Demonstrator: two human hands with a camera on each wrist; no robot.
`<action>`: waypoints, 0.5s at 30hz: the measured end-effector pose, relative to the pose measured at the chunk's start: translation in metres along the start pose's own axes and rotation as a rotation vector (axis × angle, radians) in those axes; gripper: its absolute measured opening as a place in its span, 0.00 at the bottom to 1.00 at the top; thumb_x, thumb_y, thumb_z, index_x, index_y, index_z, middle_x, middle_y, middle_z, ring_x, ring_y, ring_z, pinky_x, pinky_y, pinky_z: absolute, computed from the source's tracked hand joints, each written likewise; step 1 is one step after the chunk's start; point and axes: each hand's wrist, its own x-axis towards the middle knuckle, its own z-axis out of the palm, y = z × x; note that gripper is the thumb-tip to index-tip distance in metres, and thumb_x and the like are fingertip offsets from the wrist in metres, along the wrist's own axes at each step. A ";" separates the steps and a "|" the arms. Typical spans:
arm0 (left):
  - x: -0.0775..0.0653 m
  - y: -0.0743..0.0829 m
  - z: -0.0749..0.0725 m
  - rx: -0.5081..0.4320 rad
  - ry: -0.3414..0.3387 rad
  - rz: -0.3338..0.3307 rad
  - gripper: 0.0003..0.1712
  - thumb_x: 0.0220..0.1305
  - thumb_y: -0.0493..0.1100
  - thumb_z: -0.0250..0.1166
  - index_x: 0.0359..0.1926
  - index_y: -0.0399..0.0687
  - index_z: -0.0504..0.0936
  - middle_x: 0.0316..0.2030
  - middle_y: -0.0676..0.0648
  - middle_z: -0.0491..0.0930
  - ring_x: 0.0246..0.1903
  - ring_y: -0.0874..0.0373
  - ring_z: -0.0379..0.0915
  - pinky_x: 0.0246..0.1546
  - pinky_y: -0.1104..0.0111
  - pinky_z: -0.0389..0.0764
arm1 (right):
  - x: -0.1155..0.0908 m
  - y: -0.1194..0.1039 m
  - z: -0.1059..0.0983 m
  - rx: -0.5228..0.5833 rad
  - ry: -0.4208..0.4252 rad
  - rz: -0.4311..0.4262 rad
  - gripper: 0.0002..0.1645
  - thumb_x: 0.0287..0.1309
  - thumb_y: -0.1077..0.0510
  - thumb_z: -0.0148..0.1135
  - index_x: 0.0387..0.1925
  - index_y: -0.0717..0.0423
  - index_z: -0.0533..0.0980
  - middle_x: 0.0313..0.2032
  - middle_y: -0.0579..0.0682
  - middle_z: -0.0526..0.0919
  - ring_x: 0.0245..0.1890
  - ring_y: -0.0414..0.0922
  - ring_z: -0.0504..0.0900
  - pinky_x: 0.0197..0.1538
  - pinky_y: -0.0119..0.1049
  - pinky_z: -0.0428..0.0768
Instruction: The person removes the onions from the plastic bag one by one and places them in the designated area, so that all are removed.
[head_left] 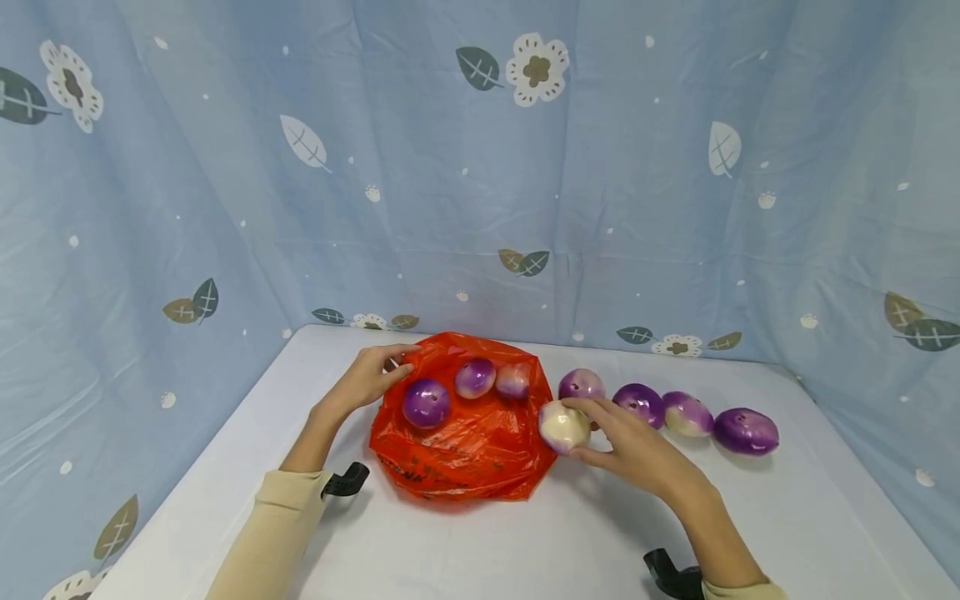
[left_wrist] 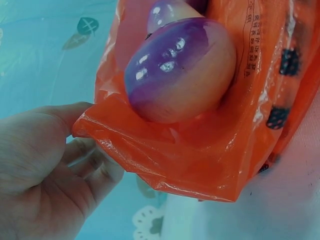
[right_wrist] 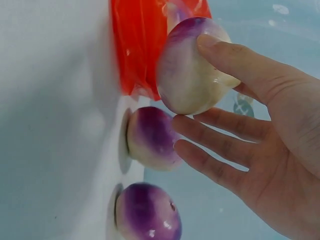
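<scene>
My left hand (head_left: 366, 379) pinches the edge of the red bag (head_left: 483, 446); my right hand (head_left: 637, 446) holds a pale, purple-tinged vegetable (head_left: 562, 429) just right of the bag. Firm-looking, glossy, likely slippery, it's best gripped round its widest part.

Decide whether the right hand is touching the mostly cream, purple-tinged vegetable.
Touching: the right wrist view shows the right hand with its thumb tip laid on the cream side of the mostly cream, purple-tinged vegetable.
</scene>
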 end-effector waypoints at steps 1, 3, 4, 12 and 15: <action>0.000 0.000 0.000 0.000 0.001 0.000 0.21 0.67 0.40 0.63 0.61 0.45 0.79 0.41 0.43 0.85 0.33 0.56 0.77 0.30 0.75 0.80 | -0.001 0.002 0.000 -0.003 0.000 0.002 0.39 0.53 0.47 0.73 0.66 0.44 0.69 0.57 0.47 0.79 0.48 0.41 0.82 0.51 0.42 0.84; 0.000 0.000 0.000 -0.001 0.003 -0.003 0.21 0.67 0.40 0.64 0.60 0.44 0.79 0.40 0.43 0.85 0.33 0.56 0.77 0.30 0.75 0.81 | -0.002 0.005 0.000 -0.006 -0.002 0.010 0.39 0.53 0.46 0.72 0.66 0.43 0.69 0.56 0.47 0.79 0.48 0.40 0.82 0.51 0.42 0.84; 0.000 0.000 0.000 -0.002 0.004 -0.005 0.21 0.66 0.40 0.64 0.60 0.45 0.79 0.40 0.43 0.85 0.33 0.56 0.77 0.30 0.74 0.81 | -0.002 0.007 0.000 -0.005 -0.006 0.018 0.39 0.53 0.46 0.72 0.66 0.43 0.68 0.56 0.47 0.79 0.48 0.40 0.82 0.50 0.42 0.84; -0.001 0.001 0.000 -0.002 -0.002 -0.014 0.21 0.67 0.40 0.64 0.60 0.44 0.79 0.40 0.42 0.85 0.33 0.56 0.77 0.30 0.74 0.81 | -0.008 0.016 0.001 -0.004 -0.015 0.061 0.40 0.54 0.43 0.70 0.67 0.42 0.68 0.58 0.49 0.79 0.53 0.48 0.81 0.53 0.51 0.82; 0.000 0.000 0.000 -0.001 0.000 -0.014 0.21 0.66 0.40 0.64 0.60 0.45 0.79 0.40 0.42 0.85 0.33 0.56 0.77 0.29 0.74 0.81 | -0.010 0.018 0.002 -0.012 -0.012 0.057 0.39 0.54 0.44 0.71 0.67 0.43 0.68 0.59 0.49 0.78 0.55 0.51 0.80 0.54 0.52 0.81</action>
